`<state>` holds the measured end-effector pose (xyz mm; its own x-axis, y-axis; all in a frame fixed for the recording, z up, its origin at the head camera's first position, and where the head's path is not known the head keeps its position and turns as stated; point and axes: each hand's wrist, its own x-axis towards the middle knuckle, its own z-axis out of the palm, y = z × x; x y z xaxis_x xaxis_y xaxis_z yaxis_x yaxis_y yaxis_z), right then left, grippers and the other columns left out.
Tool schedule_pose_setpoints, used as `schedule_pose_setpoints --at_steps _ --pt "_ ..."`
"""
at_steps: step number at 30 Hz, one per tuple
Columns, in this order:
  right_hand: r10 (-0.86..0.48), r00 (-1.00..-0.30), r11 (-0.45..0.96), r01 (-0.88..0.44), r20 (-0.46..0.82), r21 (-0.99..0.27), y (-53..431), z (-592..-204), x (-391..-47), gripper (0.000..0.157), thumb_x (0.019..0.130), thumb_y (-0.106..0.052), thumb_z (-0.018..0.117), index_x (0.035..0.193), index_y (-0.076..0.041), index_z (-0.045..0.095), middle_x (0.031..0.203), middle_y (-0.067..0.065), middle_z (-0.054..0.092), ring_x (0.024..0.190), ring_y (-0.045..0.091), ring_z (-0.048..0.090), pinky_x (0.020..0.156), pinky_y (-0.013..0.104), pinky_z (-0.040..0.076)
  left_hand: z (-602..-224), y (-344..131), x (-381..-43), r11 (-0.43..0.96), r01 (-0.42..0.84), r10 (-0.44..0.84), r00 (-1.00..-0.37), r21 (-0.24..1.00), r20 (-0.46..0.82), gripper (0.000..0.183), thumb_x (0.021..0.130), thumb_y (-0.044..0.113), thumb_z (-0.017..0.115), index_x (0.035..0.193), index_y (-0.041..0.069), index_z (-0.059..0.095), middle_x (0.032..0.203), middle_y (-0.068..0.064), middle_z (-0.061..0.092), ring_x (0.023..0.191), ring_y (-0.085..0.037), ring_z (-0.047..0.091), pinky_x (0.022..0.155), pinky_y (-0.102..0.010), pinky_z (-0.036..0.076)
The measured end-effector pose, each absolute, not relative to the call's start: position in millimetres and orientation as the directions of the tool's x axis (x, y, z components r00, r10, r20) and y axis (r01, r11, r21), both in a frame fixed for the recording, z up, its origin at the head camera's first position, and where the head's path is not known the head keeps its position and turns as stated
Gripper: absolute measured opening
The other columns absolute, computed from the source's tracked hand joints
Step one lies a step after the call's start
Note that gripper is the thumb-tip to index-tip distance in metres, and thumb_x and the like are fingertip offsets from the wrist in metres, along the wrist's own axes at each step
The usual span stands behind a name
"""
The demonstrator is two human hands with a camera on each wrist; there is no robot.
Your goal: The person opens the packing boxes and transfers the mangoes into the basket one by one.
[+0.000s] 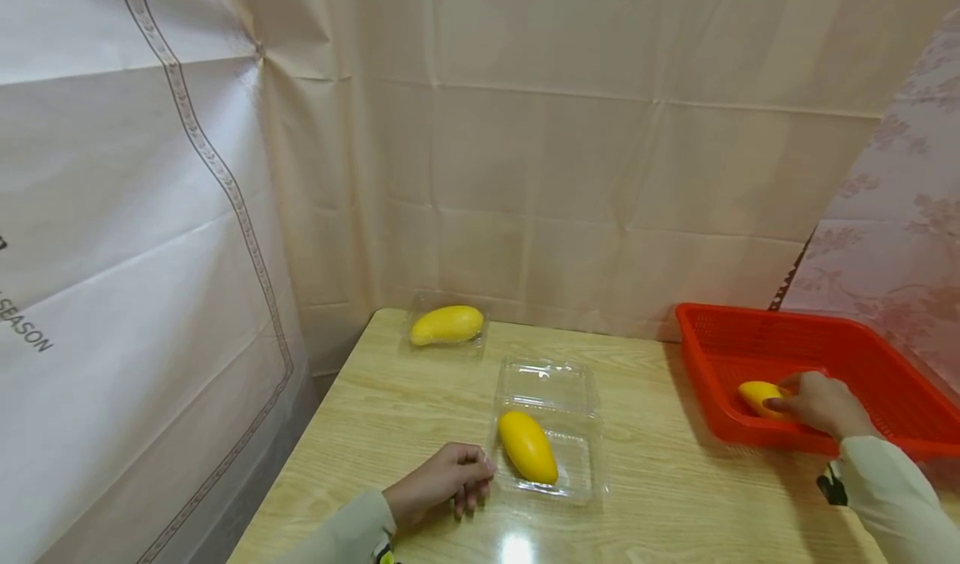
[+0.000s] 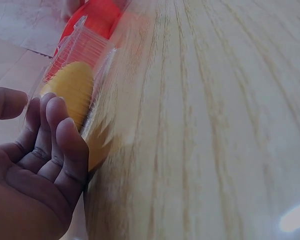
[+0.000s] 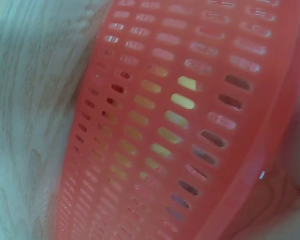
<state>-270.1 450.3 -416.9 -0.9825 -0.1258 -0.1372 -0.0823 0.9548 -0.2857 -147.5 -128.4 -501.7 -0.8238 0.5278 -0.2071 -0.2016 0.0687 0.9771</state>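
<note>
My left hand [image 1: 448,482] is at the near-left edge of an open clear plastic clamshell box [image 1: 577,456], thumb and forefinger pinching its rim, the other fingers loosely curled. Inside that box lies a yellow mango [image 1: 528,447], also visible through the plastic as a mango [image 2: 72,90] in the left wrist view. Over at the right, my right hand [image 1: 825,401] reaches into a red plastic basket [image 1: 720,426] and grips another yellow mango [image 1: 759,397]. In the right wrist view the slotted wall of the basket [image 3: 190,55] hides most of this mango.
Toward the back left of the wooden table [image 1: 390,397], a yellow mango [image 1: 447,326] sits in a clear plastic box [image 1: 480,349]. Cloth-like sheeting [image 1: 525,172] hangs behind the table. A pale printed sheet [image 1: 135,214] hangs on the left.
</note>
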Motion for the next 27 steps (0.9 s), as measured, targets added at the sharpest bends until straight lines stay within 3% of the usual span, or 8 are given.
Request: schedule_pose_setpoints --at_steps 10,19,27 --pt "-0.139 -0.990 0.949 -0.127 -0.021 -0.287 428 -407 -263 0.070 0.087 -0.043 0.080 0.118 0.017 0.063 0.111 0.039 0.065 0.099 0.057 0.059 0.081 0.065 0.051 -502 -128 -147 0.060 -0.206 0.530 -0.823 0.977 -0.206 0.037 0.105 0.020 0.059 0.105 -0.018 0.057 0.079 -0.006 0.065 0.057 -0.011 0.055 0.045 -0.020 0.045" --pt "-0.172 -0.976 0.933 -0.204 0.132 -0.295 396 -403 -258 0.055 0.088 -0.031 0.081 0.117 0.014 0.066 0.114 0.035 0.066 0.098 0.053 0.062 0.083 0.067 0.051 -502 -128 -148 0.074 -0.206 0.521 -0.826 0.976 -0.214 0.037 0.105 0.021 0.059 0.104 -0.015 0.058 0.079 -0.006 0.065 0.057 -0.011 0.055 0.045 -0.020 0.046" --pt "-0.214 -0.963 0.908 -0.259 0.167 -0.328 364 -395 -249 0.058 0.089 -0.034 0.081 0.122 0.012 0.065 0.118 0.035 0.065 0.086 0.039 0.064 0.079 0.063 0.054 -502 -128 -148 0.085 -0.191 0.525 -0.826 0.978 -0.207 0.037 0.106 0.021 0.058 0.105 -0.016 0.059 0.080 -0.006 0.065 0.058 -0.011 0.055 0.046 -0.020 0.046"
